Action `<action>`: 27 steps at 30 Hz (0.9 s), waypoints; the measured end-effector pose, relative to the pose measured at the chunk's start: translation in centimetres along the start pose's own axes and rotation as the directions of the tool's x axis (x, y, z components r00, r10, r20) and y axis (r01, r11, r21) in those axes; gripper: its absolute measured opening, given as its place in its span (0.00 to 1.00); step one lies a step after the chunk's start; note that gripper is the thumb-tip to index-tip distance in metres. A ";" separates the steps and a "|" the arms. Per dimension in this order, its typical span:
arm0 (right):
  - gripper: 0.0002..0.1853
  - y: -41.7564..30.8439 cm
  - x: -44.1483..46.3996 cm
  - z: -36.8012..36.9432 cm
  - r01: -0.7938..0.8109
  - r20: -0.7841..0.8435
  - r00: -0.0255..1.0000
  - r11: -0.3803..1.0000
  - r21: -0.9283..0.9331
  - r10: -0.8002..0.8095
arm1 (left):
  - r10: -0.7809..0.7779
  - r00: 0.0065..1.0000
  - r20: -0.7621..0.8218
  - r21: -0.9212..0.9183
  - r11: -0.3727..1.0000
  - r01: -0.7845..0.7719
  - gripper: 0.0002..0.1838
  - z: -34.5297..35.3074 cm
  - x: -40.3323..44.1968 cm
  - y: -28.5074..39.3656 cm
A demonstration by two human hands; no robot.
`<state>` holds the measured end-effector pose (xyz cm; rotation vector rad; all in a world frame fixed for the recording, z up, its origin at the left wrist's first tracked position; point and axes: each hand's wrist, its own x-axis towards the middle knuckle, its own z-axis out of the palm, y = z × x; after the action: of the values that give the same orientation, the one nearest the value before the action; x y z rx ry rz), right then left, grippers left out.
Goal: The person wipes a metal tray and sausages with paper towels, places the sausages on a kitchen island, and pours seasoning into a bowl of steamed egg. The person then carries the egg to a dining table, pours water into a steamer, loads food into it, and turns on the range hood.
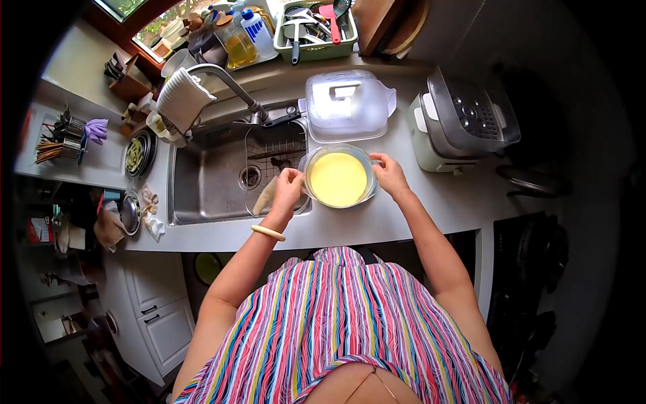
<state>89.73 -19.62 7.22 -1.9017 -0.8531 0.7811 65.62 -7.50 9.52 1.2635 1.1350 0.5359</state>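
Note:
A round clear glass bowl [338,179] with smooth yellow contents stands upright at the counter's middle, beside the sink's right edge. My left hand [289,190] pinches the bowl's left rim or handle, its fingers closed there. On the opposite side my right hand [390,175] grips the bowl's right handle between thumb and fingers. Just behind the bowl lies a clear plastic lid or container [350,106]. To the right is a pale steamer appliance [436,145] with a clear, perforated tray [479,116] on top.
The metal sink [202,182] with faucet [232,84] and a wire rack is at left. A green utensil basket [343,48] and bottles [254,30] line the back. A black lid [530,179] lies right, near the stove [531,262].

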 end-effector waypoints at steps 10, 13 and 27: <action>0.18 1.1 2.7 -0.1 0.059 -0.034 0.997 0.963 -0.263 -0.070 | -0.111 0.994 -0.017 -0.005 0.994 0.111 0.09 1.5 1.1 -4.6; 0.19 -0.1 0.9 -1.3 0.099 -0.160 0.976 0.953 -0.286 -0.149 | 0.387 0.922 -0.021 0.470 0.818 -0.333 0.13 -1.7 1.2 -8.0; 0.12 1.0 -36.3 -1.7 -0.166 -0.768 0.615 0.982 0.095 0.178 | 0.286 0.512 0.810 0.146 0.747 -0.649 0.13 5.5 -13.3 -0.9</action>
<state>70.77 -50.01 13.45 -2.0461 -0.1055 -0.0014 64.89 -21.44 12.97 1.9856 0.1378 0.0864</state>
